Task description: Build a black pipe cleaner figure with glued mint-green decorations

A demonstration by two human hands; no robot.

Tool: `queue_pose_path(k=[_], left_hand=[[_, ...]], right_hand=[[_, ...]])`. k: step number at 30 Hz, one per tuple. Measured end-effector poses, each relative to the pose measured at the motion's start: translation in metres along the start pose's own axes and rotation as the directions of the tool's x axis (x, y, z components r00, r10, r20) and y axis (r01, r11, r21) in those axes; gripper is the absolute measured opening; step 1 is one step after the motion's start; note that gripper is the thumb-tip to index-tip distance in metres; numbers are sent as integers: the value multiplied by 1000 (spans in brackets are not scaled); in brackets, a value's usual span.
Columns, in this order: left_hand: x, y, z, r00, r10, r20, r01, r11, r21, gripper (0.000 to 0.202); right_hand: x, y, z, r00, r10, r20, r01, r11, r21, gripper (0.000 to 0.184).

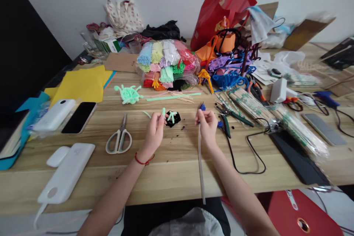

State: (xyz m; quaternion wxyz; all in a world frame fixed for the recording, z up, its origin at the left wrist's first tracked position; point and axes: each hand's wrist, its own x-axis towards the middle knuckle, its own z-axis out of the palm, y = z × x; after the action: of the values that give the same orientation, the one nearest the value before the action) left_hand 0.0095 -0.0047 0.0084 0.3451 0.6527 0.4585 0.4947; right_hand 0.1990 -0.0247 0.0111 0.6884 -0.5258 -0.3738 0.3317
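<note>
My left hand (155,129) pinches a short light green pipe-cleaner piece (163,111) upright between thumb and fingers. Just right of those fingertips, a black fuzzy piece (176,121) lies on the table with a light green branching pipe-cleaner shape (172,116) on it. My right hand (208,125) is closed around a blue glue gun (202,106); its dark nozzle points away from me and most of its body is hidden by the hand. A long translucent glue stick (200,162) runs back from it past the table's front edge.
White-handled scissors (119,138) lie left of my left hand. Green-handled pliers (235,114) and a black cord (249,147) are to the right. Behind are a light green fuzzy bundle (129,94), bagged colourful pipe cleaners (167,62) and a red bag (221,7). Phones and power banks sit left.
</note>
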Motion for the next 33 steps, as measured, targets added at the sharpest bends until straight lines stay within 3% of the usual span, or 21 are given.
queue_pose_path(k=[2,4,6,9,11,16,21,28,33], left_hand=[[1,3,-2,998,39,-48,-39,999,-10,23],[2,8,-5,991,109,-72,-109,994,1,21],[1,13,-7,980,197,-30,-196,980,34,18],[-3,20,-6,943,307,124,-320,942,103,14],[-6,23,-5,912,344,222,-383,909,165,13],[-6,24,-6,855,372,361,-478,835,273,13],[-1,24,-12,815,309,491,-468,851,241,20],[3,28,-16,818,282,502,-436,873,220,19],[3,30,-15,842,282,460,-410,889,205,19]], right_hand=[[1,-7,-5,998,53,-46,-54,998,-16,45],[1,-13,-7,996,93,4,-93,995,-35,59],[-3,-17,-6,979,108,171,-106,994,-23,53],[-15,-18,4,875,104,473,-142,989,44,31],[-23,-15,11,826,96,556,-183,978,103,30],[-29,-9,16,826,101,555,-192,976,108,24],[-23,-12,10,822,123,557,-167,985,30,29],[-16,-12,1,701,169,693,-160,984,-79,25],[-14,-11,-3,671,123,732,-78,992,-95,20]])
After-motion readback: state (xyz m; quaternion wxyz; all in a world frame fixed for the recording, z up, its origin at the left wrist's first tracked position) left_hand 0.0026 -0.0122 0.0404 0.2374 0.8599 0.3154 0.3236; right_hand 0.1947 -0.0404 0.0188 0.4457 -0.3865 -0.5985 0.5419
